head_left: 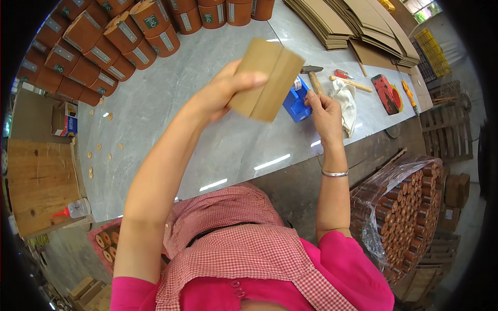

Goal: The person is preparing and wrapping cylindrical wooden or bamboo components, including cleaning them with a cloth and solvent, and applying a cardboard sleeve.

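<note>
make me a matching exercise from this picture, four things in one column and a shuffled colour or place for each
1 cardboard piece
2 blue bin
3 bracelet
4 cardboard stack

A silver-coloured
B far side of the table, toward the right
C in the left hand
D at the right hand's fingertips

Pairs: 1-C, 2-D, 3-A, 4-B

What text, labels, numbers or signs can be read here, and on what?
Nothing I can quote reliably:
Brown cylinders: green labels with pale markings, too small to read.
Blue bin by the right hand: whitish label, too small.
Blue-and-white box, left: print too small.
Folded cardboard in the left hand: motion-blurred, no print visible.
</note>
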`<control>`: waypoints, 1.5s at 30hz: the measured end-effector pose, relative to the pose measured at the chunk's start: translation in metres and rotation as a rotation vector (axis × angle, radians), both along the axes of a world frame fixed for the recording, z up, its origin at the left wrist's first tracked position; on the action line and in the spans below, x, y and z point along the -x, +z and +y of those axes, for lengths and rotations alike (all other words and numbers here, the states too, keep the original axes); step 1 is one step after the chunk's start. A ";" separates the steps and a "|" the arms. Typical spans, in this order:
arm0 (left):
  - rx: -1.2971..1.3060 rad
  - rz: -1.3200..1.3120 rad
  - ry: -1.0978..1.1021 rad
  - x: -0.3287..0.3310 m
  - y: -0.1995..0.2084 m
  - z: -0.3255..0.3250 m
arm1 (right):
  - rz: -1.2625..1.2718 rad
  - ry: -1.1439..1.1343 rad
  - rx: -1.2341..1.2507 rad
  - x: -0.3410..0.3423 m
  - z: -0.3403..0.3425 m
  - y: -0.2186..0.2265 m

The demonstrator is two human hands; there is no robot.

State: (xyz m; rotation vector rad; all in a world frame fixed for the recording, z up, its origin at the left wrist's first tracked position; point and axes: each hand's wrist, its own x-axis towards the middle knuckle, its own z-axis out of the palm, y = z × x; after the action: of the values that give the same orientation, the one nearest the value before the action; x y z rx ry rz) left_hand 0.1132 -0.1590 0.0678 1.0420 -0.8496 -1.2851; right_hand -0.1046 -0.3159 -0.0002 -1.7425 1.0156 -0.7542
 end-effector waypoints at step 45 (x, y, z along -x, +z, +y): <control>0.011 -0.107 0.125 0.035 -0.008 0.012 | -0.180 0.297 0.000 0.039 0.072 0.072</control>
State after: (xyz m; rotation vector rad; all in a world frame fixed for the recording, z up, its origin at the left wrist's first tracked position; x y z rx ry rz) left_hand 0.0778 -0.1473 0.0603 1.1453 -0.8577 -1.1271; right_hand -0.1439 -0.2441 0.0721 -1.7414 0.6187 -0.7040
